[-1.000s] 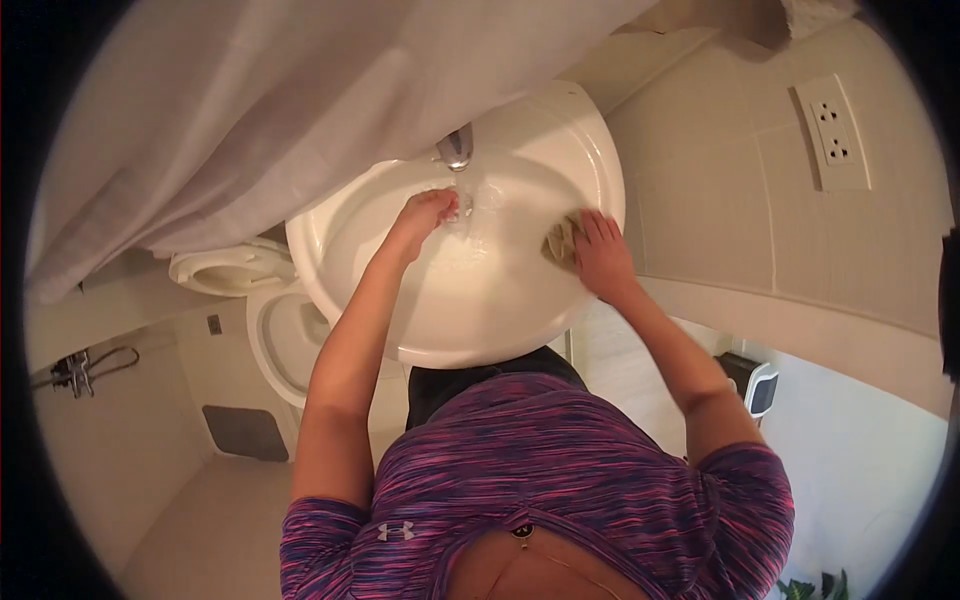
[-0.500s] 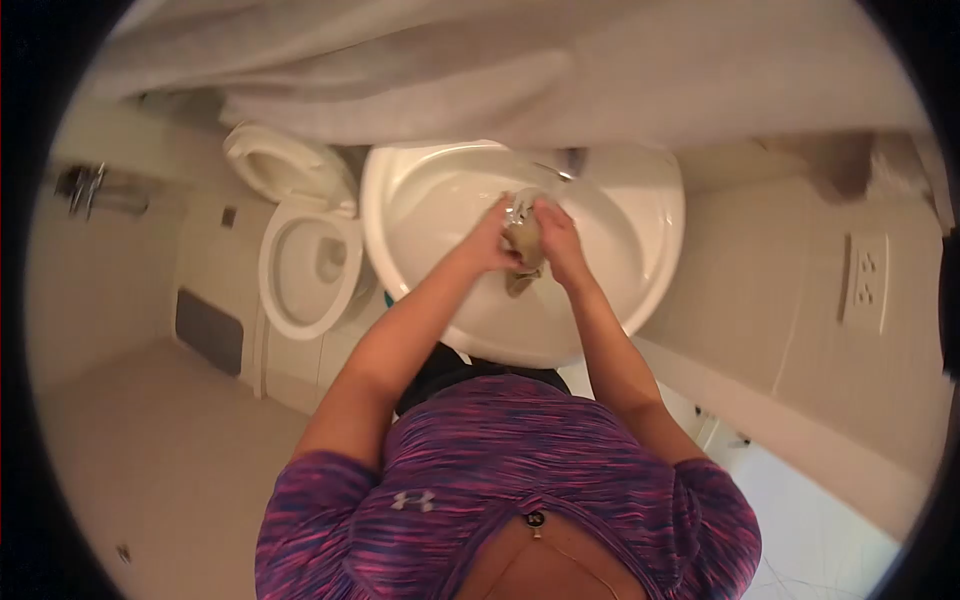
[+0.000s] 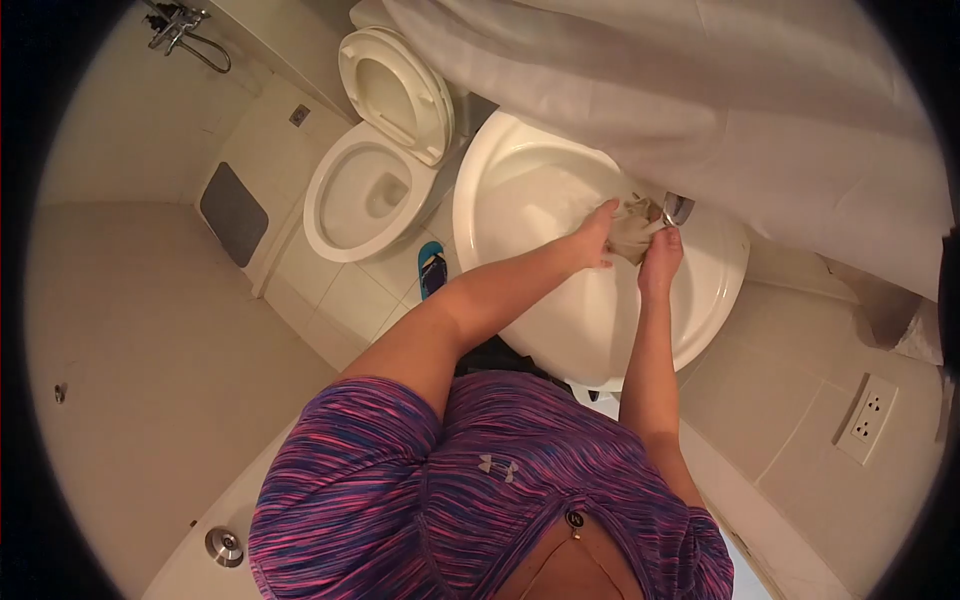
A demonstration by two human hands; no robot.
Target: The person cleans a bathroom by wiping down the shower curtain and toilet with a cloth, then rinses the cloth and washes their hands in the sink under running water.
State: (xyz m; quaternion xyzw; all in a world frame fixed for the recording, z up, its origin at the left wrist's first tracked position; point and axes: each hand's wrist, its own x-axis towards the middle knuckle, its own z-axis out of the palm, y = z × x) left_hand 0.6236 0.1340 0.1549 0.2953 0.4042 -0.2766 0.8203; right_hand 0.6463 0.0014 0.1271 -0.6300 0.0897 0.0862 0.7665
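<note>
A crumpled beige cloth (image 3: 630,237) hangs over the washbasin (image 3: 535,315), just below and left of the metal tap (image 3: 677,209). My right hand (image 3: 661,262) is closed on the cloth's right side, close under the tap's spout. At the cloth's left edge is my left hand (image 3: 592,240), its thumb and fingers spread apart around that side. Whether the left fingertips touch the cloth's underside cannot be made out. A pale streak at the spout looks like running water.
A pale curtain (image 3: 640,90) hangs along the basin's far side. To the left stands a toilet (image 3: 335,225) with its lid (image 3: 395,95) raised. A blue slipper (image 3: 431,265) shows beside the basin. A wall outlet (image 3: 866,418) is at right, shower fittings (image 3: 180,28) at upper left.
Both hands and the cloth have moved right across the basin to the tap. My left hand has spread wider at the cloth's edge. The camera view has turned.
</note>
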